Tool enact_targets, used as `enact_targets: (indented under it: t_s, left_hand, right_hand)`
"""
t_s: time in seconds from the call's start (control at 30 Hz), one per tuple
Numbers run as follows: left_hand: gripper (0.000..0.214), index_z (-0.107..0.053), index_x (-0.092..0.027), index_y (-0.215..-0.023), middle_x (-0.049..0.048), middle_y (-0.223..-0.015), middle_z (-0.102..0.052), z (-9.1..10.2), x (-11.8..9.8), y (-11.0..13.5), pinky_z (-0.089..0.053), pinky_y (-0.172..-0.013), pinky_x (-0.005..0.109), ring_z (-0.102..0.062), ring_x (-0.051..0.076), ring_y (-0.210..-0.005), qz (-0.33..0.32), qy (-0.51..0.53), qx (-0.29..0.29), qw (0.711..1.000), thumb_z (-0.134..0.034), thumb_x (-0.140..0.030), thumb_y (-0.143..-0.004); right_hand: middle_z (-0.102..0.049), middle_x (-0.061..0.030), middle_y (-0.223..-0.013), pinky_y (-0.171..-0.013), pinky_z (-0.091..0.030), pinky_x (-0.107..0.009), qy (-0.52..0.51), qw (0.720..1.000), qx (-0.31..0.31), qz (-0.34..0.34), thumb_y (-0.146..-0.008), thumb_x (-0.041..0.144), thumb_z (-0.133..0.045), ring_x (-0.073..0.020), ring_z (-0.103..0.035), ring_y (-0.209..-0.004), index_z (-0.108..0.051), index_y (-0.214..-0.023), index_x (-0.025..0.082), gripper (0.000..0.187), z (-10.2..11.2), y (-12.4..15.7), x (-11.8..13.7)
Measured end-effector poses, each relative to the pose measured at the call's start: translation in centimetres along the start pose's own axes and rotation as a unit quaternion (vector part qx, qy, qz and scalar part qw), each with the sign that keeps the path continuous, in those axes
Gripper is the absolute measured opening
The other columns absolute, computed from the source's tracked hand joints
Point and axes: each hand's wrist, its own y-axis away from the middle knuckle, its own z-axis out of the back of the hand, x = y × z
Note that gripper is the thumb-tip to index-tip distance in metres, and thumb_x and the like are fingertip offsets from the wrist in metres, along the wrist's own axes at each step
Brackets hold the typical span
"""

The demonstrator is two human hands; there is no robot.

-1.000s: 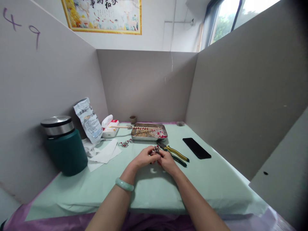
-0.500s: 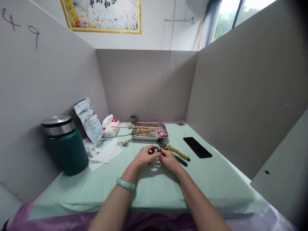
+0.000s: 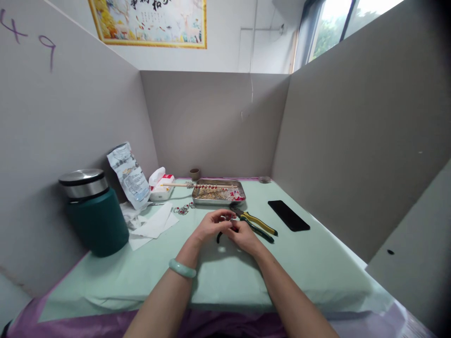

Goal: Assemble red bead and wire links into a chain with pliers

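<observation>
Near the middle of the worktop [image 3: 229, 281], you're holding a small red-and-metal piece [image 3: 229, 217] up btwn both hands. Your L hand [image 3: 208, 227] is curling round it, thumb & fingers pinching. Your R hand [image 3: 245, 236] is meeting it from the other side, fingers bent inward; can't tell what they're gripping, as that spot is tiny & part hidden. A dark tip [image 3: 219, 237] is poking out below your L hand. You're wearing a bangle [image 3: 182, 269] on that wrist.

Pliers [image 3: 260, 222] w/ 1 yellow & 1 dk green handle are lying just beyond your R hand, head toward the tray [image 3: 218, 203]. That's holding gold bits [image 3: 211, 194] & red beads [image 3: 237, 198], w/ a stick [image 3: 178, 185] lying across. A chain [image 3: 183, 209] is resting just L of it. Your phone [image 3: 289, 216] is lying off R, apart from both hands. Over on the L, a flask [image 3: 98, 223] is standing upright, paper [image 3: 155, 223] is lying near it, a pouch [image 3: 130, 176] is leaning behind, & tissues [image 3: 162, 190] are sitting beside the pouch.
</observation>
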Motion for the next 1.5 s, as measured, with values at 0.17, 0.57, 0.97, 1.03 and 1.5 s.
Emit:
enact_targets:
  t_s: [0.17, 0.57, 0.97, 1.03, 1.5]
  left_hand:
    - [0.029, -0.065, -0.015, -0.091, 0.0044, -0.086, -0.068, -0.24, 0.0, 0.0, -0.048, -0.075, 0.03, -0.061, 0.016, -0.079, -0.005, 0.095, -0.027, 0.995, -0.075, -0.022, -0.064]
    - [0.026, -0.07, -0.017, -0.09, 0.0034, -0.087, -0.067, -0.21, -0.05, -0.02, -0.046, -0.079, 0.029, -0.058, 0.015, -0.082, -0.043, 0.053, -0.068, 0.995, -0.076, -0.016, -0.064]
    - [0.025, -0.066, -0.016, -0.087, 0.0043, -0.087, -0.067, -0.11, -0.16, -0.21, -0.046, -0.082, 0.031, -0.059, 0.017, -0.083, -0.072, -0.04, -0.11, 0.99, -0.076, -0.024, -0.065]
    - [0.024, -0.066, -0.016, -0.087, 0.0049, -0.088, -0.067, -0.12, -0.04, -0.3, -0.046, -0.083, 0.031, -0.059, 0.017, -0.084, -0.08, -0.078, -0.111, 0.987, -0.075, -0.024, -0.066]
    - [0.021, -0.066, -0.016, -0.085, 0.0035, -0.082, -0.068, -0.2, 0.09, -0.43, -0.047, -0.075, 0.029, -0.061, 0.017, -0.078, -0.09, -0.186, -0.136, 0.969, -0.072, -0.027, -0.068]
  right_hand:
    - [-0.048, 0.0035, -0.046, -0.046, -0.028, -0.022, -0.023, 1.0, 0.006, -0.003, -0.082, 0.043, -0.055, -0.0094, -0.038, -0.044, -0.056, -0.06, 0.016, 0.035, -0.22, 0.11, 0.52]
    - [-0.051, 0.0021, -0.052, -0.05, -0.027, -0.023, 0.197, 0.965, -0.134, 0.113, -0.086, 0.034, -0.049, -0.0112, -0.042, -0.047, -0.053, -0.065, 0.019, 0.026, -0.18, 0.62, 0.56]
    - [-0.061, -0.0012, -0.059, -0.053, -0.026, -0.025, 0.299, 0.937, -0.157, 0.091, -0.086, 0.025, -0.046, -0.0148, -0.053, -0.053, -0.054, -0.069, 0.019, 0.019, -0.02, 0.6, 0.59]
    - [-0.062, -0.0019, -0.06, -0.054, -0.026, -0.025, 0.311, 0.934, -0.153, 0.087, -0.085, 0.024, -0.045, -0.0153, -0.054, -0.054, -0.055, -0.071, 0.019, 0.018, -0.14, 0.56, 0.55]
    - [-0.064, -0.0038, -0.07, -0.058, -0.03, -0.025, 0.295, 0.94, -0.145, 0.092, -0.089, 0.023, -0.043, -0.0172, -0.057, -0.063, -0.057, -0.079, 0.018, 0.018, -0.65, 0.7, 0.03]
